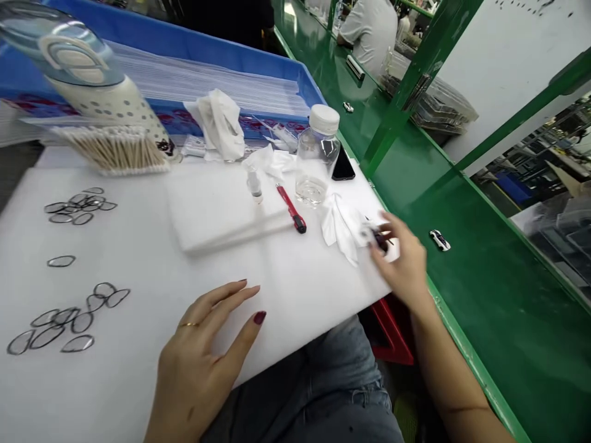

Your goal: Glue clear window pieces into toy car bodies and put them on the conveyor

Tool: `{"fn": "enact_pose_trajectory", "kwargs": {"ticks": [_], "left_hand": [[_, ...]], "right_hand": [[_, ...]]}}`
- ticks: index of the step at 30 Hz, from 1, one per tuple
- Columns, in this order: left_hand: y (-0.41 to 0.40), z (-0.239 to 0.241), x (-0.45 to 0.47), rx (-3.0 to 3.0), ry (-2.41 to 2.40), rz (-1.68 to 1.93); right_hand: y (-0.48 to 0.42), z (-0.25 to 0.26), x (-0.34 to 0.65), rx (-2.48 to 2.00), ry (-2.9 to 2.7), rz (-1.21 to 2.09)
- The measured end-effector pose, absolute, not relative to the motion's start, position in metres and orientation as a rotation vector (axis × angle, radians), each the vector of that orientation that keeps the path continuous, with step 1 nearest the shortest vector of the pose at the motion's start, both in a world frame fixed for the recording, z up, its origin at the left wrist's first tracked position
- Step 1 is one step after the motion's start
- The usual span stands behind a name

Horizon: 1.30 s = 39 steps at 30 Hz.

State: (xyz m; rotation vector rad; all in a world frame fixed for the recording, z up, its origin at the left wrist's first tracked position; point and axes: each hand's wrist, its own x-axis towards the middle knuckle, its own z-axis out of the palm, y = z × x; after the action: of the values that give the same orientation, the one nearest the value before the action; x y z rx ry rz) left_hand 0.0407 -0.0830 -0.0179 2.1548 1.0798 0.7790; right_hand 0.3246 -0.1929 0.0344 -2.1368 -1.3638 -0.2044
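Tissue just beside right hand, grip pinching small dark piece — left hand open.

Head view of a factory bench line. A green worktop runs from lower right toward the far end, its glossy surface reflecting overhead light. Green metal uprights rise from its edge, beside a white panel. Through the gap below the panel lies a further factory area, with blue bins and clear plastic containers. At the far end, a co-worker in a grey T-shirt sits near stacked clear trays. A red stool stands below the near bench edge.
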Motion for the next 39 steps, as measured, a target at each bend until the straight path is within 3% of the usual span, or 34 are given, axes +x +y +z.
{"fn": "enact_pose_trajectory", "kwargs": {"ticks": [3, 6, 19, 23, 26, 29, 31, 34, 39], "left_hand": [[-0.084, -0.018, 0.042, 2.2, 1.032, 0.784], [-0.083, -0.02, 0.044, 2.251, 0.995, 0.792], [-0.085, -0.021, 0.048, 2.325, 0.948, 0.791], [-0.085, -0.017, 0.05, 2.316, 0.912, 0.786], [-0.086, -0.014, 0.051, 2.302, 0.92, 0.749], [-0.087, -0.013, 0.051, 2.307, 0.962, 0.768], [-0.089, -0.013, 0.052, 2.312, 1.04, 0.813], [-0.092, -0.014, 0.053, 2.312, 1.156, 0.861], [-0.094, -0.012, 0.052, 2.247, 0.953, 0.71]], "right_hand": [[-0.255, 0.027, 0.398, -2.587, -0.832, -0.295], [-0.308, 0.011, 0.442, -2.878, -0.575, -0.157], [-0.298, 0.018, 0.518, -2.945, -0.447, -0.103], [-0.252, 0.034, 0.48, -2.738, -0.668, -0.402], [-0.201, 0.037, 0.406, -2.239, -1.423, -0.541], [-0.15, 0.032, 0.323, -1.496, -2.238, -0.097], [-0.124, 0.029, 0.284, -1.167, -2.475, 0.12], [-0.091, 0.032, 0.259, -1.131, -2.337, 0.321], [-0.036, 0.044, 0.261, -1.664, -1.655, 0.271]]}}
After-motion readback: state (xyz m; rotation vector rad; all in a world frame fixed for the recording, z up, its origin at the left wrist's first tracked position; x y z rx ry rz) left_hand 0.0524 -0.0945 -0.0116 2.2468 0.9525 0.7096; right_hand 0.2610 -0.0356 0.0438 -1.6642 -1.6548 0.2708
